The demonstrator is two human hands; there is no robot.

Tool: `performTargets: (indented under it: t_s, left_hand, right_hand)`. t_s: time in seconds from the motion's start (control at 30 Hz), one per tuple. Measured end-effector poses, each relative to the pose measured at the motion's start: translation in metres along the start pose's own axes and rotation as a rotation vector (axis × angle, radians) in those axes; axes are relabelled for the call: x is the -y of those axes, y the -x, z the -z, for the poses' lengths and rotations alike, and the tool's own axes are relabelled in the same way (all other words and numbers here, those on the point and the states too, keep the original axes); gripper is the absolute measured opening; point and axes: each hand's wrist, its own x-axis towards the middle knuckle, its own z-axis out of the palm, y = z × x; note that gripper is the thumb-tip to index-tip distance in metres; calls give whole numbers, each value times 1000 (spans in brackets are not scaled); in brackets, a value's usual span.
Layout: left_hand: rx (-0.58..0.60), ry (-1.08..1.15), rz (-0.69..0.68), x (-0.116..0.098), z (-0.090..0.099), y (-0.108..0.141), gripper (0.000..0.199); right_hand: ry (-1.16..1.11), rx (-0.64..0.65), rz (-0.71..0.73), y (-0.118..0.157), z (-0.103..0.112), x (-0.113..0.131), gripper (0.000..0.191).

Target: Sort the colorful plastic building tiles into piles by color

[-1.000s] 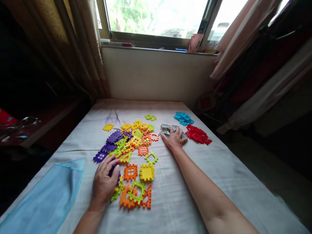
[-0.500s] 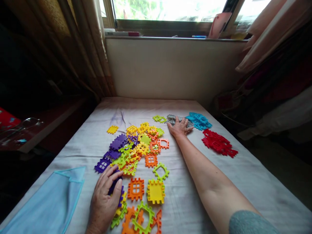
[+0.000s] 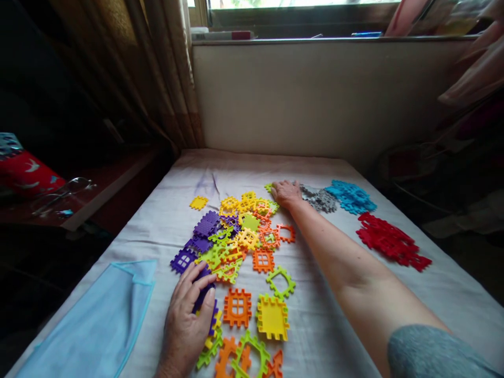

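Observation:
Fingers apart, my left hand [image 3: 188, 315] rests on purple pieces at the near left of a mixed pile. My right hand [image 3: 287, 193] reaches to the far side and lies over a green piece [image 3: 268, 187], mostly hidden under its fingers; its grip cannot be made out. Grey pieces [image 3: 321, 199] lie just right of it, then a blue heap [image 3: 350, 196] and a red heap [image 3: 389, 240]. The mixed pile holds purple [image 3: 207, 224], yellow [image 3: 248, 239], green and orange pieces [image 3: 237, 308]. A yellow square with green edging [image 3: 272, 317] lies nearer.
A light blue cloth [image 3: 90, 320] lies on the left of the sheet-covered surface [image 3: 331, 325]. Further left, glasses [image 3: 65, 194] and a red patterned item [image 3: 29, 170] sit on a dark red shelf. Curtains and a window sill [image 3: 307, 41] stand behind.
My right hand has moved left from the grey pieces to the green piece. The view has shifted down and right. My left hand stays on the purple pieces.

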Motion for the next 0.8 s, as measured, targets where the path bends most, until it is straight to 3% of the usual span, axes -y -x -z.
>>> performTargets:
  t_s: [0.33,0.53,0.7,0.8]
  left_hand:
    - [-52,35,91,-1,-5,2,26]
    - [-140,75,235,-2,-4,-1,37]
    - [-145,100,260,-3,-4,-3,41]
    - [-153,113,260,-3,-5,-5,40]
  right_hand:
    - [-298,91,150,17,5,27,47]
    - [-669,234,299,46,15,42,50]
    - [-880,450,242,68,34,33,36]
    - [-827,383,160,62,46,41,36]
